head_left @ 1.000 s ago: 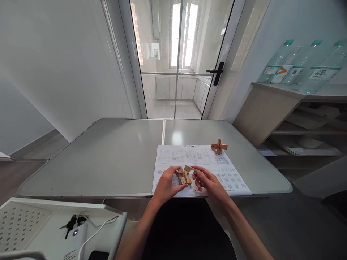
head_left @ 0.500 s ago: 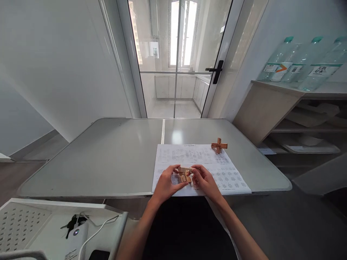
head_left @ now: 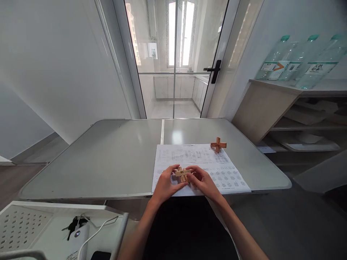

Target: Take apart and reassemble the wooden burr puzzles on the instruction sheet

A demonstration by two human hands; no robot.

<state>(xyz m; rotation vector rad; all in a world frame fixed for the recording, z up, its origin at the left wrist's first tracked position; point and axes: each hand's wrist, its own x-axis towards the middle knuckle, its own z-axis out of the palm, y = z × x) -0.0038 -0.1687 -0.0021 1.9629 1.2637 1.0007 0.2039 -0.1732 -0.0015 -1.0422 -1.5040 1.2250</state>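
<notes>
Low over a printed instruction sheet [head_left: 187, 154], both hands are closed round a light wooden burr puzzle [head_left: 183, 178] of interlocking notched pieces. My left hand [head_left: 166, 184] grips it from the left, thumb along its near side and fingers at its far side. From the right, my right hand [head_left: 204, 182] pinches a pale wooden bar [head_left: 183, 173] that lies crosswise over the other pieces. How far the bar sits into them is too small to tell. A darker, cross-shaped wooden puzzle [head_left: 218, 145] stands on the sheet's far right corner.
The sheet lies on a grey table [head_left: 108, 159] with a seam. At the lower left a white cart [head_left: 48, 231] holds keys, a white power bank [head_left: 78, 236], a cable and a black object. On the right stands a shelf [head_left: 271, 101] with plastic bottles [head_left: 316, 65]. A glass door is ahead.
The pale bar has moved nearer to me and now lies across the top of the puzzle. My right fingers shifted with it; my left hand stays nearly still. The view moved slightly.
</notes>
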